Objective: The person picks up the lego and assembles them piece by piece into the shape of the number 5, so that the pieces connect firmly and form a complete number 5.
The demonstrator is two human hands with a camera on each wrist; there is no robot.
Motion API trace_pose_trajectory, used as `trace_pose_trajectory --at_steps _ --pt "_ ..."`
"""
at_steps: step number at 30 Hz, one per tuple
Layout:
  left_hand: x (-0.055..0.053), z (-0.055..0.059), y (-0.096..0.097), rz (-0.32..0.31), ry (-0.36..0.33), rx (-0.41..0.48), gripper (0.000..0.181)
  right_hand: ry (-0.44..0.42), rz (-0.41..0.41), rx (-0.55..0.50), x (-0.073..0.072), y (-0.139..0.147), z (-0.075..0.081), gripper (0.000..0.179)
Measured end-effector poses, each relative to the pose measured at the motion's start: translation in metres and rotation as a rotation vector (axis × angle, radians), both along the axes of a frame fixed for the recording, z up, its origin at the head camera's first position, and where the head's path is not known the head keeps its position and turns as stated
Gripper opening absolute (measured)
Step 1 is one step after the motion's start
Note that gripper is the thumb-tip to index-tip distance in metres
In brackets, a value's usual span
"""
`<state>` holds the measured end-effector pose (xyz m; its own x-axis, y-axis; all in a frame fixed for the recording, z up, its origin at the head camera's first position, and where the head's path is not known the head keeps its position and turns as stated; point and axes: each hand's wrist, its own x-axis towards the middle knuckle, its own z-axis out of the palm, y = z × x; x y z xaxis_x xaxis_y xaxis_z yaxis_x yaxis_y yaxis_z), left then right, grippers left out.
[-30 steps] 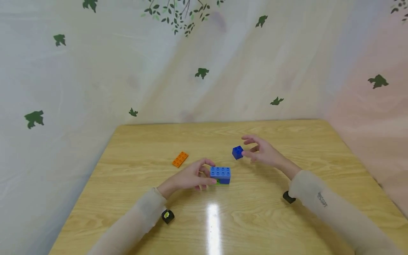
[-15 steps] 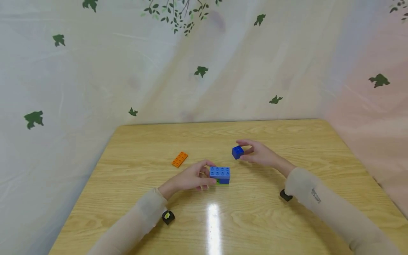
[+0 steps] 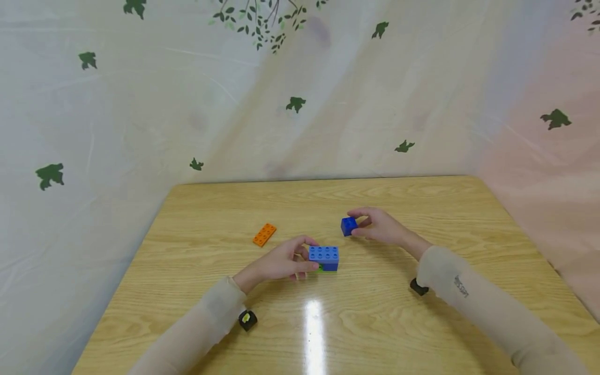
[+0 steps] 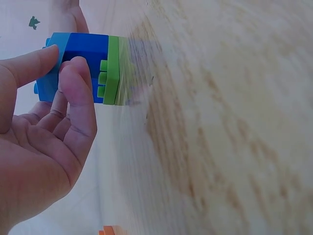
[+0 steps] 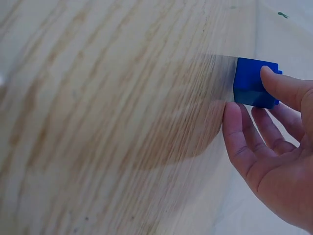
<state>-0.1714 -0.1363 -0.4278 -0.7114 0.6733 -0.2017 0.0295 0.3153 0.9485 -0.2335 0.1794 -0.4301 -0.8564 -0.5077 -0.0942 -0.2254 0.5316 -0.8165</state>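
Observation:
Near the middle of the table in the head view, my left hand (image 3: 281, 259) grips a small stack of toy building bricks by its left end. The stack has a light blue brick (image 3: 324, 253) on top, a dark blue brick (image 4: 88, 46) in the middle and a green plate (image 4: 112, 73) at the bottom. Farther back and to the right, my right hand (image 3: 382, 226) pinches a small dark blue brick (image 3: 348, 227). In the right wrist view the thumb lies on one side of this brick (image 5: 252, 81), with the fingers curled at the other.
An orange studded plate (image 3: 264, 235) lies on the wooden table (image 3: 211, 208), left of the stack and behind the left hand. Dark wrist cameras hang under both sleeves. A pale curtain (image 3: 234, 125) with leaf prints stands right behind the table's far edge.
My right hand has moved slightly left, and its fingers and thumb have closed in on the small dark blue brick. The left hand and the stack have stayed in place.

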Motion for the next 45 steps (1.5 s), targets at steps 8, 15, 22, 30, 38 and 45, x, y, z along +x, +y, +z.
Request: trace_pose_trajectory --at_steps 8,15,22,30,38,45 --pt "-0.002 -0.002 0.001 0.000 -0.004 0.003 0.048 0.114 0.011 0.096 -0.001 -0.002 0.001 0.045" --pt "-0.005 -0.001 -0.002 -0.007 -0.037 0.014 0.048 0.079 0.018 0.050 0.006 -0.006 0.021 0.050" --pt "-0.008 -0.003 -0.001 0.015 -0.030 0.015 0.047 0.120 0.131 -0.065 0.021 -0.032 0.050 0.049" --pt "-0.010 -0.004 0.006 0.062 -0.036 0.030 0.046 0.130 0.175 -0.135 0.033 -0.049 0.052 0.046" --pt "-0.012 -0.007 0.006 0.072 -0.026 0.028 0.041 0.112 0.188 -0.136 0.036 -0.053 0.041 0.042" --pt "-0.011 -0.005 0.009 0.081 -0.024 0.041 0.042 0.140 0.183 -0.153 0.038 -0.053 0.036 0.041"
